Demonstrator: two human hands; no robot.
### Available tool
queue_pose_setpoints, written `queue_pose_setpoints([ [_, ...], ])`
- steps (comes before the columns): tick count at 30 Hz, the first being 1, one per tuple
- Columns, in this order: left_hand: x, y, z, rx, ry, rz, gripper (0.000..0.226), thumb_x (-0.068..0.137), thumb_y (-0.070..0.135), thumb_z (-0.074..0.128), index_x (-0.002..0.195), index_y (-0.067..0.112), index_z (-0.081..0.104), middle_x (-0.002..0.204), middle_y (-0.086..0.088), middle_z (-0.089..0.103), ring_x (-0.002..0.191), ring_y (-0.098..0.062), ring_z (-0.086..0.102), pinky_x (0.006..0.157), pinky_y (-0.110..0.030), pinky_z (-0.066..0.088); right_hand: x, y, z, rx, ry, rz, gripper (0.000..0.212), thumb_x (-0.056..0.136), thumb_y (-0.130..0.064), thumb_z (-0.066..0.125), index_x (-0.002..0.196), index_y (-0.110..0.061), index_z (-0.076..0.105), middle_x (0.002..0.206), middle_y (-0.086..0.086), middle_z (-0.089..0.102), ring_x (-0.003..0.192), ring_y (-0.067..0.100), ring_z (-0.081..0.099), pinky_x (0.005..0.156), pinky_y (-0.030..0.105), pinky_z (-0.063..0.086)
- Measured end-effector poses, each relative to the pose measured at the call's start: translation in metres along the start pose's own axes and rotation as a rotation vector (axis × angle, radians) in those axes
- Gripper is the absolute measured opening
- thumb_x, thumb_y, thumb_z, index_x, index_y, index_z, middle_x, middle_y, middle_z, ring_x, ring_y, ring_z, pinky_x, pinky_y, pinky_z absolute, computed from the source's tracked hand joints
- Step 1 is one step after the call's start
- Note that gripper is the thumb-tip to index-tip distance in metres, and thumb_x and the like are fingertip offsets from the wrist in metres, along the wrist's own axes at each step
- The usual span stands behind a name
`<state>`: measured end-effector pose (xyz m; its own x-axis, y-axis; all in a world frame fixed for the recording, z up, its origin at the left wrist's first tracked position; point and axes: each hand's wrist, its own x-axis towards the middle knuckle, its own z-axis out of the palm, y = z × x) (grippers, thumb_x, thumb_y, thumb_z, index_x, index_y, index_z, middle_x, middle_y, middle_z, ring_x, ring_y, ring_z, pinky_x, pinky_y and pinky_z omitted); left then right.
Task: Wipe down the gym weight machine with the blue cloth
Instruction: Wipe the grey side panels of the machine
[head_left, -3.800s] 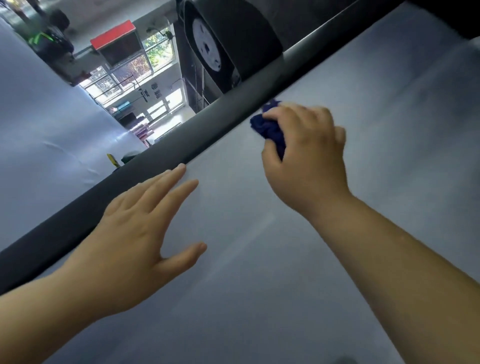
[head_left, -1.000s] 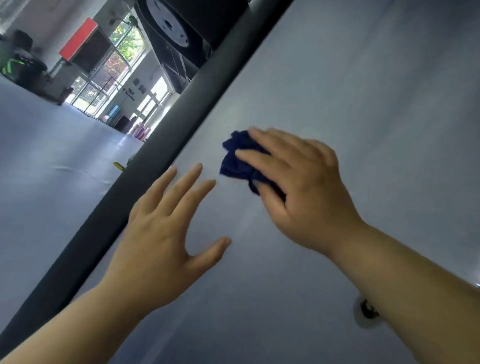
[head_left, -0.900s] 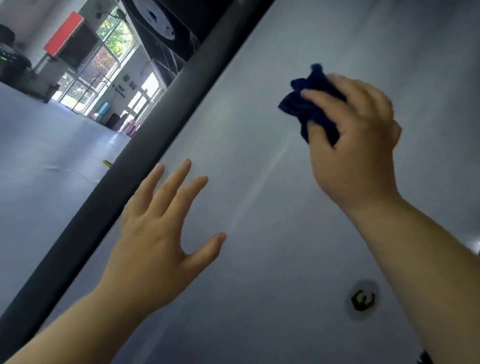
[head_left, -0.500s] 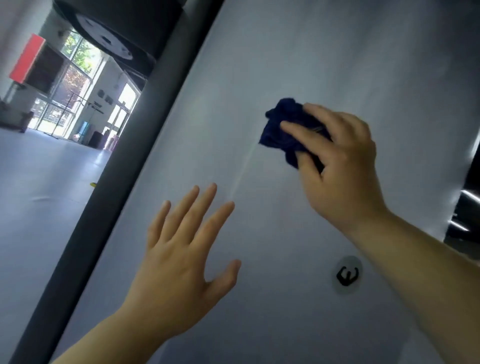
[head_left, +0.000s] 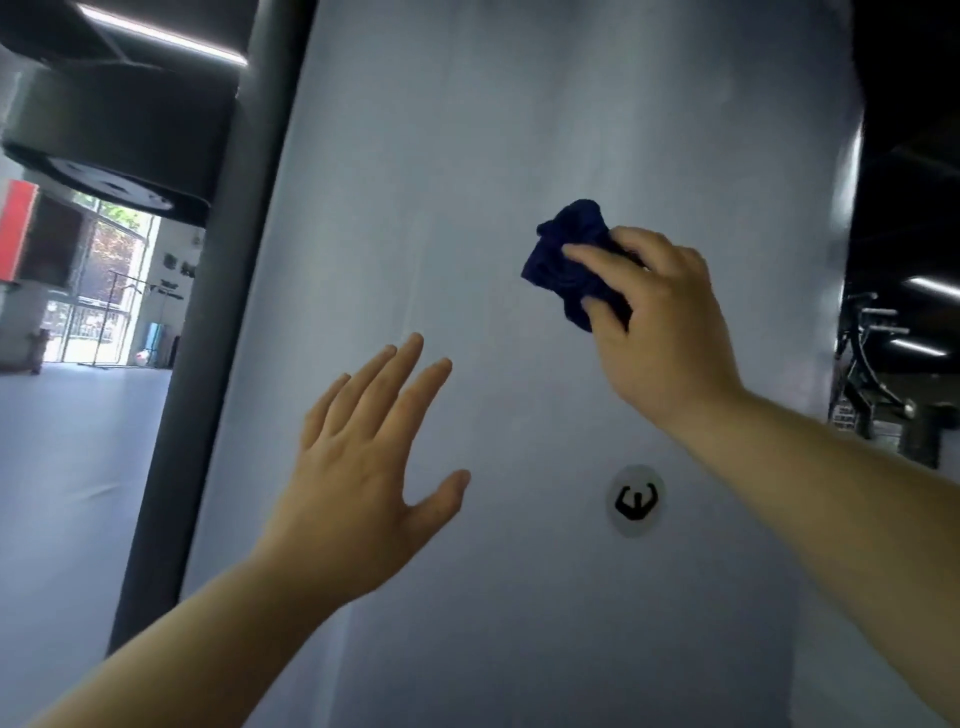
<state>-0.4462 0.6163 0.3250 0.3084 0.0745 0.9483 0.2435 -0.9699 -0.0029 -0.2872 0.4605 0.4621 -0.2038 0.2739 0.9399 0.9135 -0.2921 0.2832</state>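
Note:
The weight machine's tall pale grey panel (head_left: 519, 130) fills the middle of the view, standing upright. A crumpled dark blue cloth (head_left: 563, 260) is pressed against it, right of centre. My right hand (head_left: 660, 322) grips the cloth from the lower right, fingers curled over it. Lower and to the left, my left hand (head_left: 369, 467) rests flat on the panel with fingers spread and nothing in it. A round grey sticker with a black logo (head_left: 635, 501) sits on the panel below my right wrist.
A dark vertical post (head_left: 208, 312) borders the panel's left edge, with a black round housing (head_left: 114, 130) at upper left. Beyond lie grey gym floor (head_left: 67, 467) and bright windows (head_left: 104, 291). Dark exercise equipment (head_left: 878, 364) stands at right.
The view has swung round so the panel now stands upright. My right hand has slid the cloth over the panel, up and back down. My left hand stays flat below it.

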Motion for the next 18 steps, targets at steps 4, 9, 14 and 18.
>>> queue_pose_setpoints([
  [4, 0.013, 0.014, 0.000, -0.042, 0.013, 0.086, 0.082, 0.086, 0.064, 0.045, 0.155, 0.027, 0.020, 0.163, 0.004, 0.016, 0.147, -0.009, 0.011, 0.120, -0.030, 0.009, -0.052, -0.013, 0.003, 0.005, -0.130, -0.174, 0.045, 0.088, -0.002, 0.066, 0.127, -0.022, 0.066, 0.134, 0.005, 0.058, 0.115, 0.026, 0.046, 0.089, 0.035, 0.045],
  [9, 0.039, 0.039, 0.017, -0.074, 0.041, 0.330, 0.071, 0.094, 0.048, 0.050, 0.155, 0.024, 0.023, 0.159, 0.005, 0.030, 0.143, -0.014, 0.033, 0.115, -0.029, 0.028, -0.076, 0.002, -0.005, 0.280, -0.280, -0.081, 0.053, 0.093, -0.013, 0.066, 0.141, -0.027, 0.047, 0.146, -0.009, 0.045, 0.130, 0.012, 0.046, 0.102, 0.037, 0.049],
  [14, 0.073, 0.039, 0.029, 0.161, 0.133, 0.600, 0.044, 0.091, 0.030, 0.052, 0.135, 0.024, 0.045, 0.121, -0.003, 0.051, 0.102, -0.023, 0.050, 0.085, -0.036, 0.045, -0.087, 0.016, 0.000, 0.451, -0.145, 0.142, 0.057, 0.084, -0.034, 0.073, 0.132, -0.030, 0.042, 0.143, -0.021, 0.037, 0.129, -0.001, 0.039, 0.100, 0.011, 0.039],
  [18, 0.106, 0.029, 0.017, 0.302, 0.140, 0.710, 0.043, 0.086, 0.012, 0.061, 0.127, 0.020, 0.049, 0.130, -0.008, 0.047, 0.101, -0.028, 0.049, 0.076, -0.043, 0.052, -0.099, 0.043, 0.000, 0.314, -0.083, 0.123, 0.056, 0.083, -0.048, 0.066, 0.132, -0.023, 0.052, 0.149, -0.013, 0.037, 0.142, 0.000, 0.022, 0.112, 0.006, 0.015],
])
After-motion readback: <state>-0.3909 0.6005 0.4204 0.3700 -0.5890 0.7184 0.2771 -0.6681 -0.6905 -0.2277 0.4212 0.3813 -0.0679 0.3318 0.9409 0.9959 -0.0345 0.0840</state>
